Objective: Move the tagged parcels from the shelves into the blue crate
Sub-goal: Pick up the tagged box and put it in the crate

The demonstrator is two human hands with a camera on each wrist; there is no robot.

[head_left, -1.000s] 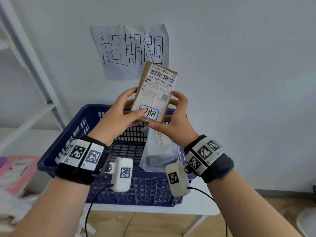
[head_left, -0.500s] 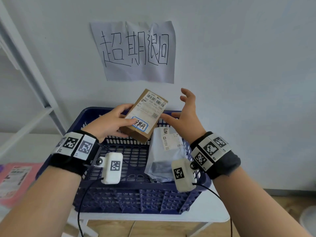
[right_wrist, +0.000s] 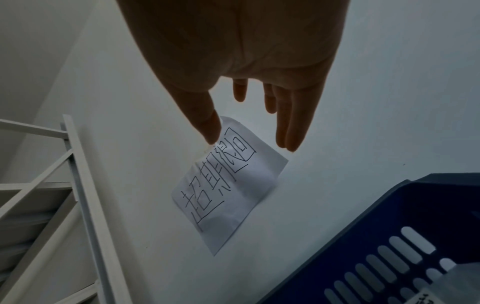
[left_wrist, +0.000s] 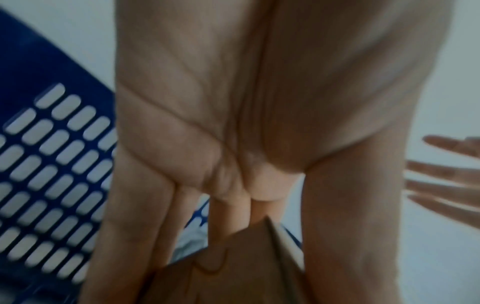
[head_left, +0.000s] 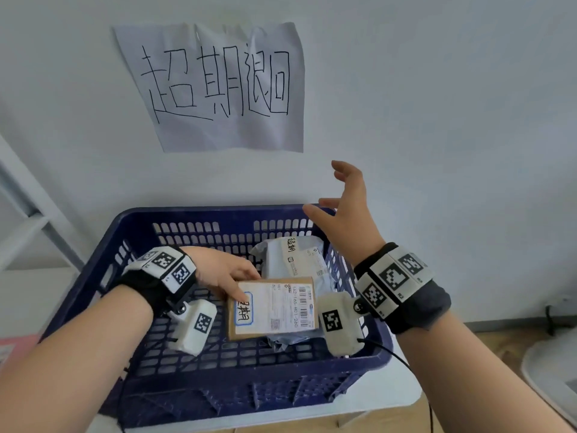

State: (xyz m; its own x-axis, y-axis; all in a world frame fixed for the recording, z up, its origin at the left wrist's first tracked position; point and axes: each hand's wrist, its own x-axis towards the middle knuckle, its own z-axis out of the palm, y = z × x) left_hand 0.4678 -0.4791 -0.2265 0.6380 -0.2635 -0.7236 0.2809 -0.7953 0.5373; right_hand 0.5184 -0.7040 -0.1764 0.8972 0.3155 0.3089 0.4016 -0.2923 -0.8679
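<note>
A flat brown cardboard parcel (head_left: 274, 307) with a white shipping label and a blue-framed handwritten tag lies low inside the blue crate (head_left: 249, 392). It partly covers a grey plastic-bag parcel (head_left: 296, 257) that carries its own handwritten tag. My left hand (head_left: 237, 282) pinches the cardboard parcel's left end, thumb on top and fingers beneath. The left wrist view shows the parcel (left_wrist: 233, 267) between thumb and fingers (left_wrist: 135, 216), with the crate wall (left_wrist: 52, 164) behind. My right hand (head_left: 335, 200) hovers over the crate's right rim with fingers spread, holding nothing. In the right wrist view its fingers (right_wrist: 288, 123) hang loose.
A handwritten paper sign (head_left: 218, 89) hangs on the wall above the crate. The crate stands on a small white table (head_left: 390, 398). A white shelf frame (head_left: 18, 195) is at the left, with a pink packet (head_left: 12, 348) below it. A white round object (head_left: 552, 370) sits low right.
The right hand let go of the cardboard parcel and rose, fingers spread. The left hand alone lowered the parcel from in front of the sign into the crate and laid it flat.
</note>
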